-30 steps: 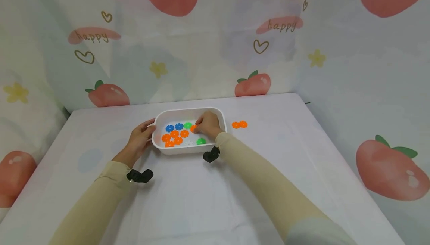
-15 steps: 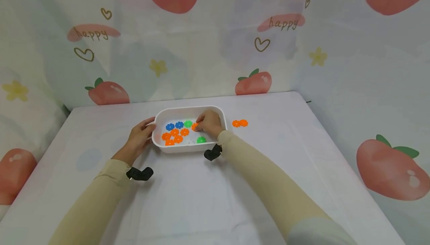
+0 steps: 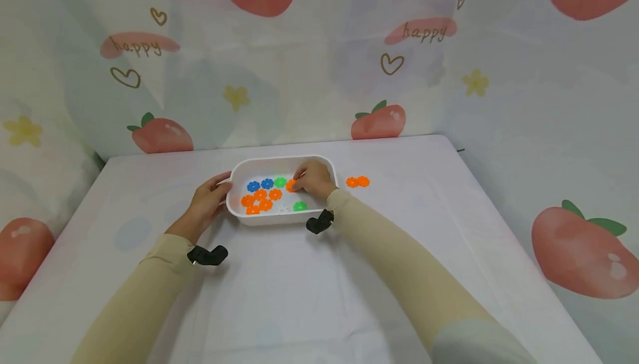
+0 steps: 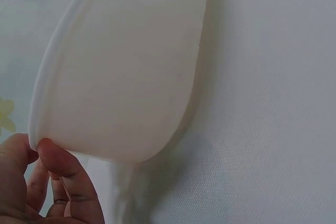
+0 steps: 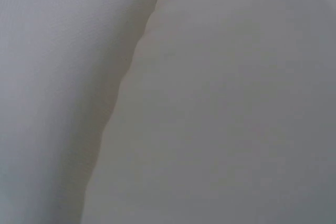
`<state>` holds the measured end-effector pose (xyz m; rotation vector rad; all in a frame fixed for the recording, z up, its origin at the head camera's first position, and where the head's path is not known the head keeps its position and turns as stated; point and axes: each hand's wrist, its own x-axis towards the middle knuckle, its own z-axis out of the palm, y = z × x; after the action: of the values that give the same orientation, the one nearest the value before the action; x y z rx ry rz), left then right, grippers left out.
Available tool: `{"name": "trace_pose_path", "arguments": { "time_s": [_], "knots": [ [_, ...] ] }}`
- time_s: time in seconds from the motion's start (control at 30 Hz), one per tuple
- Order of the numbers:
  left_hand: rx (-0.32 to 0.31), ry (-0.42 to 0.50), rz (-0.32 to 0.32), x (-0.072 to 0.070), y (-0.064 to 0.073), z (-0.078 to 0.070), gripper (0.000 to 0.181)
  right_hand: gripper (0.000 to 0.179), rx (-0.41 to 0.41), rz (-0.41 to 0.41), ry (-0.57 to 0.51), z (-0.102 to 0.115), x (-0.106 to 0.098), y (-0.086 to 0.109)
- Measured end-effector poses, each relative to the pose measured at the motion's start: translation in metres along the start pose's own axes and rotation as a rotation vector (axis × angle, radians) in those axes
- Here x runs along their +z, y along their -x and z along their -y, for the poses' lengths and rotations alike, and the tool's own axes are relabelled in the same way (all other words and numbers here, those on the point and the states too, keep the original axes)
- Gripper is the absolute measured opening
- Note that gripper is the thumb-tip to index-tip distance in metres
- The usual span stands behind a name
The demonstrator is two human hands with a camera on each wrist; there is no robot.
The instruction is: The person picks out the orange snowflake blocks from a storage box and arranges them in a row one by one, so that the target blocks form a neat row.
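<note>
A white plastic tray (image 3: 272, 220) stands near the table's far edge. My left hand (image 3: 206, 204) holds its left end; in the left wrist view the thumb and a finger (image 4: 65, 163) pinch the rim. Inside the tray, at the right, my right hand (image 3: 315, 178) pinches an orange notched plastic disc (image 3: 290, 186), partly hidden by the fingers. Around it lie two blue discs (image 3: 253, 186), a green disc (image 3: 280, 182), another green disc (image 3: 300, 206), several orange discs (image 3: 265, 205) and some clear pieces (image 3: 284, 209). Only the tray's outer wall (image 5: 210, 108) and the cloth show in the right wrist view.
Two orange discs (image 3: 358, 181) lie side by side, touching or overlapping, on the white tablecloth (image 3: 279, 292) right of the tray. A printed curtain (image 3: 294, 75) rises behind the table and at both sides.
My right hand and the orange disc have shifted slightly right, away from the nearby green disc. The head view has tilted down a little. My left hand stays on the tray.
</note>
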<state>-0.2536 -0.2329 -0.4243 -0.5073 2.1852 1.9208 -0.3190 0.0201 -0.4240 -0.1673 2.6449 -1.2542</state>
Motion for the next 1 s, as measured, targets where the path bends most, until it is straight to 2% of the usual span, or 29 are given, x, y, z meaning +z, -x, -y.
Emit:
{"name": "trace_pose_path", "arguments": {
  "time_s": [0.33, 0.63, 0.67, 0.73, 0.87, 0.9, 1.0],
  "knots": [
    [-0.005, 0.014, 0.004, -0.001, 0.000, 0.000, 0.052, 0.018, 0.027, 0.064, -0.008, -0.003, -0.006, -0.004],
    [0.001, 0.014, 0.000, 0.000, 0.000, 0.001, 0.051, 0.010, 0.027, 0.133, 0.099, -0.005, -0.011, -0.014],
    [0.001, 0.013, 0.000, 0.000, 0.000, 0.000, 0.051, 0.011, 0.040, 0.139, 0.109, 0.003, -0.014, -0.008],
    [0.004, 0.011, -0.001, 0.000, 0.000, 0.000, 0.052, 0.015, 0.077, 0.156, 0.140, 0.007, -0.015, -0.008],
    [-0.002, 0.004, -0.008, 0.001, 0.000, -0.001, 0.051, 0.018, 0.102, 0.175, 0.136, 0.007, -0.016, -0.014],
    [-0.003, 0.006, -0.008, 0.001, 0.000, -0.001, 0.051, 0.017, 0.098, 0.178, 0.133, 0.000, -0.013, -0.021],
    [-0.005, 0.005, -0.011, 0.001, -0.001, -0.001, 0.051, 0.019, 0.103, 0.181, 0.117, 0.002, -0.015, -0.020]
  ]
}}
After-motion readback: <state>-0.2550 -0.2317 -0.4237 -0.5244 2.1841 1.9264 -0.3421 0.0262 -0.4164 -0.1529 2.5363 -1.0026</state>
